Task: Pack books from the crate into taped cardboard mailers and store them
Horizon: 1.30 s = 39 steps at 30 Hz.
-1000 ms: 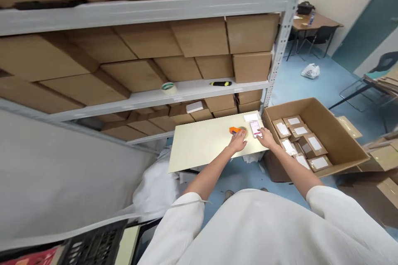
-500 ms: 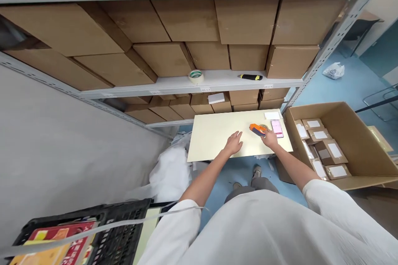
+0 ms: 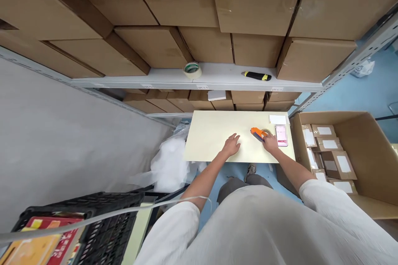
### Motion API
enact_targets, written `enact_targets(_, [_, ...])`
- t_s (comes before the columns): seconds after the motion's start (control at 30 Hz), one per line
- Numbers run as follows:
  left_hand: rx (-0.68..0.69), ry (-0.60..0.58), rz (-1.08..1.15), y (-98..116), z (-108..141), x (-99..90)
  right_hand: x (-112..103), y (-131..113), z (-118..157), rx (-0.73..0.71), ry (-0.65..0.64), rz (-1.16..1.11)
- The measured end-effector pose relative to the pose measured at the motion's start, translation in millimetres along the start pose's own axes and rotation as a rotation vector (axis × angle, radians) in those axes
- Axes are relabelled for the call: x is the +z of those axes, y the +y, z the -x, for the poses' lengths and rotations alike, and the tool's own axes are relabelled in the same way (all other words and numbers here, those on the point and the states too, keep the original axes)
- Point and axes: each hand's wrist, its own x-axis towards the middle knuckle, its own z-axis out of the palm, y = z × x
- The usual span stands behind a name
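My right hand is closed on an orange and blue tape dispenser, over the right half of a pale cream board. A tape roll partly shows behind the fingers. To the left, my left hand is empty, fingers apart, at or just above the board; contact is hard to judge. Right of the dispenser lies a phone with a pink and white screen. Behind the phone, a stack of white labels or paper sits at the board's far right corner.
On the shelf ahead, a masking-tape roll and a black-yellow utility knife lie before cardboard boxes. An open carton with small labelled boxes stands right. White plastic and a black crate are left.
The view has moved closer to the shelf and tilted, so the upper shelf beam is out of sight. Both hands keep nearly the same places over the board; the dispenser stays in the right hand.
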Motion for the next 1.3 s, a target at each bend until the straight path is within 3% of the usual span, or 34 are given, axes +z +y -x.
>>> enact_targets(0.1, [-0.018,0.008,0.009,-6.1,-1.9,-7.8,-14.6,-4.1,-0.3,-0.085,0.053,0.0])
enact_targets(0.2, [-0.048,0.025,0.0,-15.9,-3.0,-19.7,-46.5,-17.5,-0.4,-0.171,0.122,-0.03])
enact_targets(0.37, [-0.05,0.06,-0.012,-29.9,-6.0,-49.3,-137.4,-60.1,-17.8,-0.334,0.361,-0.025])
enact_targets(0.53, [-0.023,0.093,-0.009,-38.3,-5.5,-78.9,-239.9,-119.0,-64.2,-0.4,0.539,0.062])
enact_targets(0.6, [-0.012,0.111,-0.001,-43.6,-2.6,-87.4,-270.0,-141.7,-88.1,-0.412,0.567,0.092])
enact_targets(0.7, [-0.005,0.124,0.015,-56.8,4.8,-96.3,-298.4,-170.1,-123.6,-0.418,0.582,0.119])
enact_targets(0.83, [-0.018,0.13,0.035,-82.7,17.5,-103.6,-311.3,-195.5,-162.5,-0.404,0.559,0.141])
enact_targets(1.0, [-0.04,0.141,0.039,-115.4,31.2,-111.3,-306.2,-211.1,-189.0,-0.328,0.536,0.118])
enact_targets(1.17, [-0.031,0.144,0.031,-138.6,39.7,-120.9,-293.1,-216.7,-187.2,-0.267,0.564,0.056])
enact_targets(1.3, [0.002,0.162,0.04,-150.1,43.4,-124.1,-280.7,-221.9,-161.4,-0.245,0.665,0.045])
